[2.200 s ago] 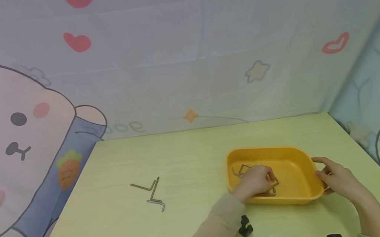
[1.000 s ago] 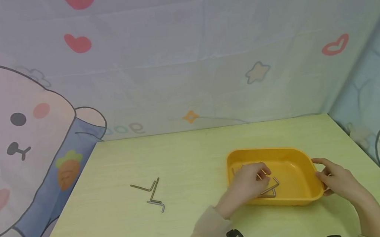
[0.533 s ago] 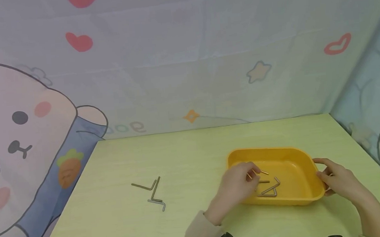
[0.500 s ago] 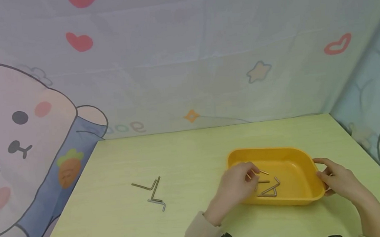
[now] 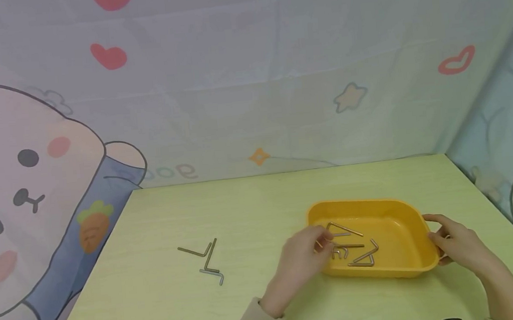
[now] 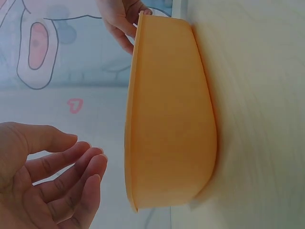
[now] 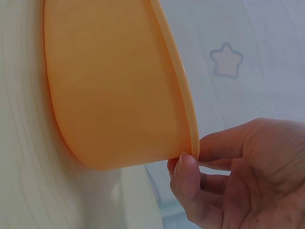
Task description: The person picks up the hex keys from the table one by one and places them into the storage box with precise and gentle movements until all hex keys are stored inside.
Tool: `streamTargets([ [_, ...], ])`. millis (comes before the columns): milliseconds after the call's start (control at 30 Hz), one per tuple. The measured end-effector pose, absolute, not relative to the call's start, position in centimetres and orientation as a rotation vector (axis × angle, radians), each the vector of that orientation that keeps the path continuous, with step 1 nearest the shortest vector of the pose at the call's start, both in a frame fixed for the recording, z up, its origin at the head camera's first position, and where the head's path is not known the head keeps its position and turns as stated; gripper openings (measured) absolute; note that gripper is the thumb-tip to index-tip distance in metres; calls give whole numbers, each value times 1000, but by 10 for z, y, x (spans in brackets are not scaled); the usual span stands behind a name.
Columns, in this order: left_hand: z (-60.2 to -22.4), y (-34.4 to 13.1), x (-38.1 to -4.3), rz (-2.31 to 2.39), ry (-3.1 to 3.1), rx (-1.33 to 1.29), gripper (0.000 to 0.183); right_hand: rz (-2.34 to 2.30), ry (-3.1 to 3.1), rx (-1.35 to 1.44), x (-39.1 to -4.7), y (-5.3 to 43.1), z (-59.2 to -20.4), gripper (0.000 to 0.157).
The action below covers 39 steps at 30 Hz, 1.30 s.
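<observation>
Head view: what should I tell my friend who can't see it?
A right hand grips a yellow tray of bent metal rods; the left hand hovers by its other end. Three more rods lie on the table to the left, before a cloth showing a cartoon animal.

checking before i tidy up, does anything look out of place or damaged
Three L-shaped metal rods on the pale green table seem stray: similar rods lie in the yellow plastic tray to their right. Nothing looks damaged.

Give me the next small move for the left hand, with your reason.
Probably shift the left hand toward the three bent metal rods on the table: it holds nothing, similar rods lie inside the yellow tray, and the right hand grips that tray.
</observation>
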State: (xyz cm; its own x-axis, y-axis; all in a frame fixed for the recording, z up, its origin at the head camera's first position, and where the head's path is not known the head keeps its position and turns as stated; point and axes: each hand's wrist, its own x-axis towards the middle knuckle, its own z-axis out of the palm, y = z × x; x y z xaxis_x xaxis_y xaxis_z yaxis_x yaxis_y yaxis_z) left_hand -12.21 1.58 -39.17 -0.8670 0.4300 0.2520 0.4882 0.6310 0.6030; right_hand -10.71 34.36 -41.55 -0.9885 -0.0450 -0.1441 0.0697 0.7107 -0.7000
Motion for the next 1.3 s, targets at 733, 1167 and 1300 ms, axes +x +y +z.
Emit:
streamTargets([
  [733,-406,-33,-118,-823,-2848,-809,15,-1148,2755,25,-107,345,-417,49],
  [1167,-420,-70,-113,-501,-2744,-943,12,-1170,2761,28,-106,346,-419,49],
  [1300,-423,-82,-112,-443,-2698,-967,13,-1184,2764,25,-106,346,-418,49],
])
